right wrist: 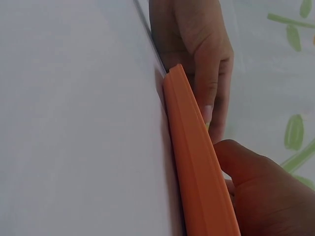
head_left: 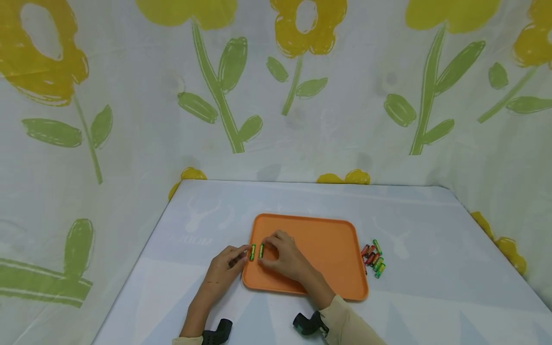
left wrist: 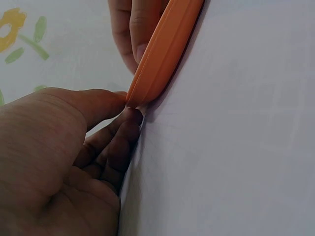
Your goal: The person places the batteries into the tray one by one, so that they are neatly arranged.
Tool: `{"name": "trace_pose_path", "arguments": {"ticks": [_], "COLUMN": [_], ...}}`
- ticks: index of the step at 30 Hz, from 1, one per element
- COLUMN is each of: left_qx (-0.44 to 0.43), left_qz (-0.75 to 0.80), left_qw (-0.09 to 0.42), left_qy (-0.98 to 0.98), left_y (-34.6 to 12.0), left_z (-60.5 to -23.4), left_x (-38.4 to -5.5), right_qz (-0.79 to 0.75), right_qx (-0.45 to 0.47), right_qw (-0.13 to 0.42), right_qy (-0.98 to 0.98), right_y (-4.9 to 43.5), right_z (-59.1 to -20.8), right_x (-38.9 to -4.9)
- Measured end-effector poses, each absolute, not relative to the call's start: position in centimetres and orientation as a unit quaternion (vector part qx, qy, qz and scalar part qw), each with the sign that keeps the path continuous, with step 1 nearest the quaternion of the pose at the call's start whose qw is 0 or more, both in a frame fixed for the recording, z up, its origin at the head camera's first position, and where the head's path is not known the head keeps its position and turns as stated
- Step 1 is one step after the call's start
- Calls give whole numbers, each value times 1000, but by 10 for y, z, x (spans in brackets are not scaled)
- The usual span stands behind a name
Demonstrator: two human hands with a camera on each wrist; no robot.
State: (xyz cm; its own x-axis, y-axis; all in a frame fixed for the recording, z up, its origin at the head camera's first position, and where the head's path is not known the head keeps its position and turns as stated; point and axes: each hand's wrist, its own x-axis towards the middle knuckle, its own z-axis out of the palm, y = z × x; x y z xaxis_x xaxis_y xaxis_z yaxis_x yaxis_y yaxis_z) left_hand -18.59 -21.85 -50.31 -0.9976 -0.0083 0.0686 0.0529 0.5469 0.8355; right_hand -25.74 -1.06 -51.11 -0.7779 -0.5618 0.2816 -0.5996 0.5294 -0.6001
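Note:
Two slim green batteries stand out on the orange tray (head_left: 319, 249), side by side near its left edge. My left hand (head_left: 225, 268) pinches the left battery (head_left: 252, 252) with thumb and index fingertips at its left side. In the left wrist view, the thumb of my left hand (left wrist: 54, 142) comes over the tray's rim, and the rim hides the battery. My right hand (head_left: 286, 258) reaches across the tray and pinches the right battery (head_left: 261, 250) lengthwise between thumb and index finger. In the right wrist view, the tray wall (right wrist: 197, 162) covers much of the right hand (right wrist: 270, 189).
A loose pile of red and green batteries (head_left: 373, 258) lies on the white table (head_left: 431, 268) just right of the tray. Behind the table hangs a white curtain (head_left: 336, 139) printed with yellow flowers. Black wrist cameras (head_left: 308, 324) sit on both forearms.

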Motion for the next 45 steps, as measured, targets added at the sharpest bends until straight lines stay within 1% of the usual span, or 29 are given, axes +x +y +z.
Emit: {"name": "trace_pose_path", "arguments": {"ticks": [8, 16, 26, 35, 41, 45], "left_qx": [-22, -38, -41, -39, -33, -29], "left_qz": [-478, -487, -486, -479, -478, -474], "left_qw": [35, 47, 52, 55, 47, 43], "left_qy": [-877, -871, -872, -875, -876, -879], "left_y": [-215, -212, -209, -215, -221, -221], "left_z": [-504, -505, -502, -506, -505, -505], "left_x": [-187, -188, -188, -188, -189, -189], "right_qz": [353, 353, 340, 332, 323, 319], "right_qx": [321, 332, 341, 347, 344, 333], "right_qw": [15, 13, 27, 39, 59, 56], "right_qy": [-878, -875, -876, -877, -880, -886], "right_y": [-12, -12, -10, -9, -5, 3], "right_z": [-512, -509, -507, -508, -510, -510], "right_x": [-259, -258, -259, -257, -252, -249]}}
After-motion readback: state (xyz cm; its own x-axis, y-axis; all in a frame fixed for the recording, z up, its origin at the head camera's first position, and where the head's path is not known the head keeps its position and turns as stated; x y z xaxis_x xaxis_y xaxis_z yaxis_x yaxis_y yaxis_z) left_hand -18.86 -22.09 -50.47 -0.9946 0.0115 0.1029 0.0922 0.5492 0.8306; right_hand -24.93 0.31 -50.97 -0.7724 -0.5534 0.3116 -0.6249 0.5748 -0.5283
